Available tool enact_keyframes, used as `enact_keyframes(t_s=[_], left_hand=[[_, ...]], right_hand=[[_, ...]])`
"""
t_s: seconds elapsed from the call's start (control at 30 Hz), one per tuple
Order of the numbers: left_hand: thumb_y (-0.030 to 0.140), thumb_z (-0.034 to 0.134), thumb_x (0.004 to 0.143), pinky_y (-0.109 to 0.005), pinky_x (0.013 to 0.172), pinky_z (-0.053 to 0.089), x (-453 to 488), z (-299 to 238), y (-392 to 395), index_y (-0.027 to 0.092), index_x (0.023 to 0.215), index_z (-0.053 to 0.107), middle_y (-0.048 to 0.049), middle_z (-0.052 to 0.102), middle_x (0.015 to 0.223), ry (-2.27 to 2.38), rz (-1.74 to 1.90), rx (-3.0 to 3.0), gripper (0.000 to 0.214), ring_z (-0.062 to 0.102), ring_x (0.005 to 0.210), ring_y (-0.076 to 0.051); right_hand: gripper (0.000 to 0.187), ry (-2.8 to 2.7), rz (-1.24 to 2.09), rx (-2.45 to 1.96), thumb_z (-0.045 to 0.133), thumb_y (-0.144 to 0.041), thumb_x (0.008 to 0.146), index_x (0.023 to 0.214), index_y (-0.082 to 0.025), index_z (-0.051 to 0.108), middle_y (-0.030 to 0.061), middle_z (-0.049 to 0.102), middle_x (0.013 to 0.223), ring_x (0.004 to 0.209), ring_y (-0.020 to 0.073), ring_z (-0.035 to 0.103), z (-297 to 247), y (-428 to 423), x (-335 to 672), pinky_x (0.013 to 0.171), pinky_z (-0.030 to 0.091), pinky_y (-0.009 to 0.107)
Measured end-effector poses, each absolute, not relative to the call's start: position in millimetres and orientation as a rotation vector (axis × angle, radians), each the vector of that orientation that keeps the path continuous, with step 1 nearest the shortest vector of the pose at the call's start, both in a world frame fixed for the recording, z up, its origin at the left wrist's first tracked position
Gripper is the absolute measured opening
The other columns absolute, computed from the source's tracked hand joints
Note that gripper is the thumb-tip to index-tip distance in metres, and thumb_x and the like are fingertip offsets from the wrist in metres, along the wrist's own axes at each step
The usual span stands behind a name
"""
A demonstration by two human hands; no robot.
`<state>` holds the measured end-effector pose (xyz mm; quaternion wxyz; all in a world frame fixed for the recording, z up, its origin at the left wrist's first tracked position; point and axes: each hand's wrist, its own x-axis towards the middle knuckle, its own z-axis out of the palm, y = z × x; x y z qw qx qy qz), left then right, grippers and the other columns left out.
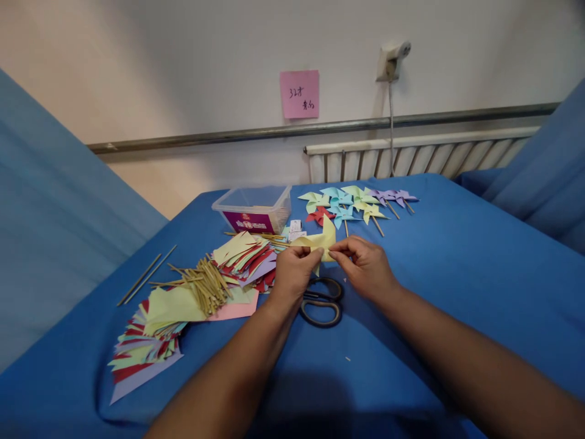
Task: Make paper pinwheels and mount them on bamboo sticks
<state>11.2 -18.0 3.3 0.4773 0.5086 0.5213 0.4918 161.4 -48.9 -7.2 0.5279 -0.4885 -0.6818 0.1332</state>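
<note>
A pale yellow paper pinwheel (327,230) is held up between my two hands over the table. My left hand (295,271) is closed on its left side, thumb on the paper near the middle. My right hand (365,265) pinches at the lower right of the paper, thumb and index finger together. Whether a small pin is between those fingertips I cannot make out. Black-handled scissors (321,312) lie just below the hands, their blades hidden by my left hand. Finished-looking paper pinwheels on sticks (343,214) in several colours lie beyond the hands.
Left of my hands lie stacks of coloured paper (247,259), a heap of short sticks (208,286), more fanned paper (148,347) and two longer sticks (146,277). A clear plastic box (256,207) stands behind. Blue cloth (457,262) covers the table; a radiator (420,152) is beyond it.
</note>
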Motion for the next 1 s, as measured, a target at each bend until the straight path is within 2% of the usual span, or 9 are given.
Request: enact_keyframes(t_s=[0.63, 1.0], left_hand=[[0.032, 0.081, 0.056, -0.023, 0.051, 0.035, 15.4, 10.4, -27.0, 0.012, 0.058, 0.068, 0.001, 0.058, 0.054, 1.123, 1.132, 1.059, 0.024, 0.045, 0.049, -0.008], [0.032, 0.081, 0.057, -0.024, 0.052, 0.036, 13.6, 6.4, -24.6, 0.012, 0.061, 0.069, -0.0004, 0.059, 0.056, 1.109, 1.118, 1.06, 0.024, 0.048, 0.051, -0.01]], right_hand=[[0.012, -1.492, 0.479, -1.243, 0.063, -0.028, 0.085, 0.085, -0.02, 0.072, 0.0036, 0.072, 0.082, 0.073, 0.0177, 0.067, -13.9, -45.3, 163.1, 0.067, 0.052, 0.029], [0.011, -1.495, 0.461, -1.222, 0.063, -0.027, 0.085, 0.084, -0.02, 0.072, 0.003, 0.071, 0.081, 0.072, 0.0167, 0.066, -13.0, -46.7, 161.7, 0.067, 0.052, 0.029]])
